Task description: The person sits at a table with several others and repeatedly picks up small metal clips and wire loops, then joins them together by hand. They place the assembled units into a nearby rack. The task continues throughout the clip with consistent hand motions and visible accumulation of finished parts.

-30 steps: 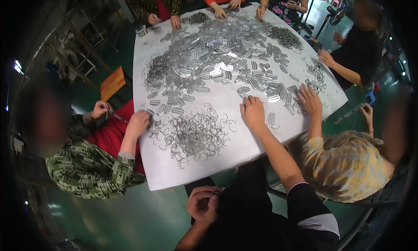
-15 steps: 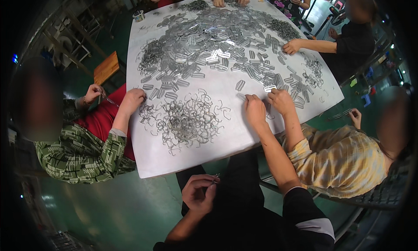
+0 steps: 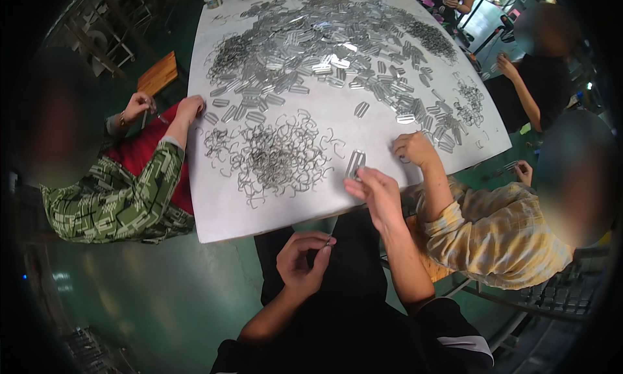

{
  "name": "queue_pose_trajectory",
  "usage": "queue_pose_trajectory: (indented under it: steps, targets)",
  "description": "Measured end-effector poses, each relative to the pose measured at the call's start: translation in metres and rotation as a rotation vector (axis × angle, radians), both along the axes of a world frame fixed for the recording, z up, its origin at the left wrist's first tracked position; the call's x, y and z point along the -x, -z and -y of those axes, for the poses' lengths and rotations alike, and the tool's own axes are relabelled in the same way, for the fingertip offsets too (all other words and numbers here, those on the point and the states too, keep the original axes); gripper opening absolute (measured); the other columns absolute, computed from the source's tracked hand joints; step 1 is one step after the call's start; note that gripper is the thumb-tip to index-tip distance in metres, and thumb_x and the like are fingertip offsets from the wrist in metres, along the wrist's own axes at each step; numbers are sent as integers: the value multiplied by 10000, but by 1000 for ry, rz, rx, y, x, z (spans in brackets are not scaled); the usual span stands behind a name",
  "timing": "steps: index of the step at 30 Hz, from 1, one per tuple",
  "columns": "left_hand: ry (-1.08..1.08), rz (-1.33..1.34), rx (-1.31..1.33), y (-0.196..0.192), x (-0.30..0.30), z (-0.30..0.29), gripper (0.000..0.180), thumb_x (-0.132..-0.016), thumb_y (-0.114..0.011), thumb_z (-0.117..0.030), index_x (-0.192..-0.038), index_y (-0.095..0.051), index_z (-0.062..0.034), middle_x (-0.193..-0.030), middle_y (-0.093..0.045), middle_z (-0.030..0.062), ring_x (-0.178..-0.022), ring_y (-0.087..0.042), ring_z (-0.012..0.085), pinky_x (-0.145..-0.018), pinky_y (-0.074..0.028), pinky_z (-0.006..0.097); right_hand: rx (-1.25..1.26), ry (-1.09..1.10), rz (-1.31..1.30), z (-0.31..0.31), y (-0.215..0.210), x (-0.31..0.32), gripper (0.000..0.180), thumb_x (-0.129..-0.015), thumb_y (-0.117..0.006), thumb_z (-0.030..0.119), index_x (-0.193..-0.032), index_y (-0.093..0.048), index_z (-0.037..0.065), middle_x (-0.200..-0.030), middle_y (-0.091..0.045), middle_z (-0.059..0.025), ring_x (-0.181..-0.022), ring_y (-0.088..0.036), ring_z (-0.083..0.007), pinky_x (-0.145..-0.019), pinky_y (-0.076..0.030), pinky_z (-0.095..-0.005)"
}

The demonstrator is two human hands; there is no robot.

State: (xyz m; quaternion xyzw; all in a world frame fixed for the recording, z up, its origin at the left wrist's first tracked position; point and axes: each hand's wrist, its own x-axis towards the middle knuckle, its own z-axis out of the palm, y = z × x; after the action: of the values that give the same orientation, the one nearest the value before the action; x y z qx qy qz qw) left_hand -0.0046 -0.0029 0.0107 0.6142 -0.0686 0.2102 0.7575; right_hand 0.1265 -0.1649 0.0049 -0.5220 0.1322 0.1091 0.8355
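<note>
Between the thumb and fingertips of my right hand (image 3: 378, 195), a slotted flat metal plate (image 3: 355, 164) stands upright just over the near part of the white table (image 3: 305, 208). My left hand (image 3: 304, 262) is below the table's near edge, in front of my lap. Its thumb and forefinger pinch a small thin metal piece (image 3: 329, 240), too small to make out in shape. A loose heap of bent wire hooks (image 3: 276, 156) lies to the left of my right hand. A single slotted plate (image 3: 361, 108) rests beyond it.
A large pile of slotted plates (image 3: 305, 49) covers the table's middle, with dark hook heaps (image 3: 230, 57) around it. A co-worker's hand (image 3: 415, 148) rests close to my right; another co-worker's hand (image 3: 191, 108) touches the left edge. A tub (image 3: 213, 0) stands at the far left corner.
My right hand has drawn back toward me, bringing the slotted plate up off the table. My left hand still pinches its piece. The right-hand far co-worker has pulled a hand off the table.
</note>
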Motion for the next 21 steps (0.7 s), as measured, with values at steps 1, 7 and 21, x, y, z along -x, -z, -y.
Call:
queue_pose_trajectory:
  steps: [1,7,21]
  targets:
    - [4,6,-41,0,-1,-3,101,-893,-620,99,-977,-594,50,-1048,-614,189,-921,-666,239,-837,-576,367,-7,-19,21,-7,-10,20,137,-949,-668,77,-1001,-691,-47,-973,-677,-76,-885,-678,-163,-784,-569,-285]
    - [-25,28,-79,-4,-10,1,140,-873,-641,118,-993,-604,56,-1061,-629,174,-954,-664,225,-850,-558,322,142,-42,326,-25,-45,79,146,-878,-723,-38,-1018,-711,-77,-972,-692,-80,-876,-637,-113,-790,-498,-234]
    - [-123,130,-41,-25,4,-3,264,-843,-650,115,-1090,-582,50,-1112,-662,214,-1028,-665,275,-911,-524,351,395,-125,702,-19,-98,97,114,-858,-713,-50,-968,-688,-71,-935,-667,-103,-853,-629,-147,-775,-493,-261]
